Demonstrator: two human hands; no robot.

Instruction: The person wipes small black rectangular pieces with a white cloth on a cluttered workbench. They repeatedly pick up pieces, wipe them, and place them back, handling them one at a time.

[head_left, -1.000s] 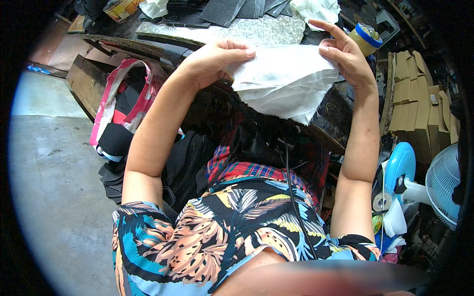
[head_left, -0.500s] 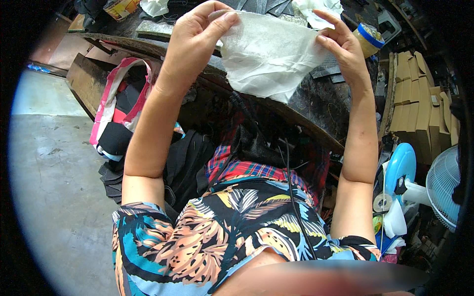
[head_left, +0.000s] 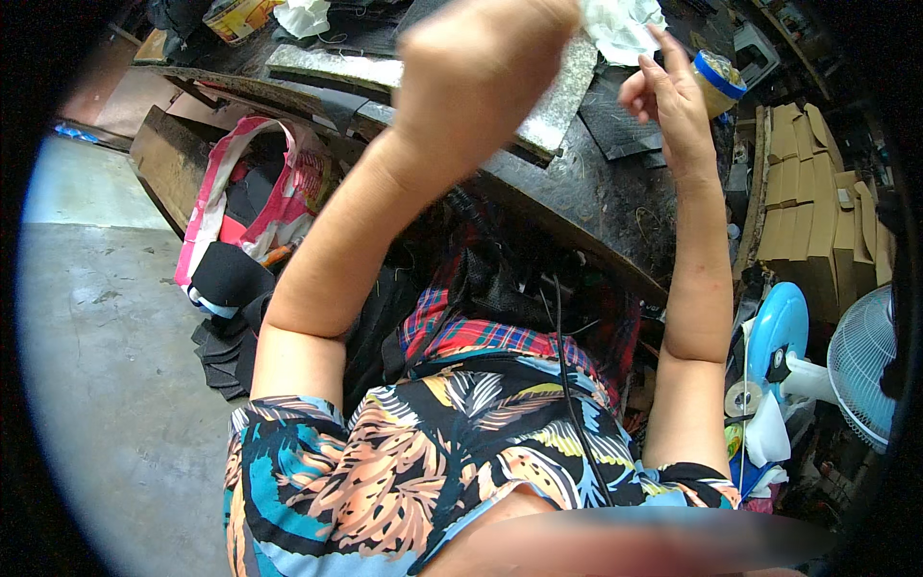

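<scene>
My left hand (head_left: 486, 82) is raised over the workbench (head_left: 615, 197), blurred by motion. Its fingers are too smeared to show whether it holds anything. Over the bench's right part is my right hand (head_left: 673, 101), fingers apart and partly bent, with nothing visible in it. Just beyond lies a crumpled white sheet (head_left: 625, 29). A pale speckled slab (head_left: 556, 111) rests on the bench, partly hidden behind my left hand. Flat black pieces (head_left: 615, 125) lie between the slab and my right hand. Next to that hand stands a jar with a blue rim (head_left: 719, 82).
On the left, a pink-and-white bag (head_left: 207, 216) with dark pieces hangs below the bench edge. Another white scrap (head_left: 302, 16) and a yellow container (head_left: 238, 17) sit at the far left. Folded cardboard boxes (head_left: 808, 192) and a blue-and-white fan (head_left: 860, 356) stand at right.
The white sheet stretched between my hands is no longer between them. My left hand has swung right and up across the bench; my right hand's fingers have come off the sheet.
</scene>
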